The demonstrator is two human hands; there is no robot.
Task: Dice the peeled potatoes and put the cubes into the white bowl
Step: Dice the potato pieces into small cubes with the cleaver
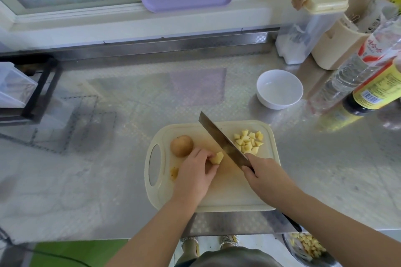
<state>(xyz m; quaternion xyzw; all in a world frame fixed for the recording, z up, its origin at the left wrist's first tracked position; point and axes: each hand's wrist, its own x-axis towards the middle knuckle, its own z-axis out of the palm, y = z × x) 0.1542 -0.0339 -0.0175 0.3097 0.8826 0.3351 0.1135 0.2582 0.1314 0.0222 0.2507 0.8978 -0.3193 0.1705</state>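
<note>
One steel counter [108, 104] carries a cream board [217, 198] and, well beyond it, the white bowl [279, 89]. The right hand [263, 171] wraps the knife [219, 136] handle; the left hand [193, 176] pinches a potato chunk [217, 157]. Tuck its fingers back and slice evenly, matching the cubes [248, 142] piled alongside.

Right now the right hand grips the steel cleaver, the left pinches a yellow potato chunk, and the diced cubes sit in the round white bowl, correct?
The cubes are wrong. The head view shows the round white bowl without any; the diced cubes lie on the cream plastic cutting board, right of the steel cleaver. The right hand and left hand are as stated.
</note>
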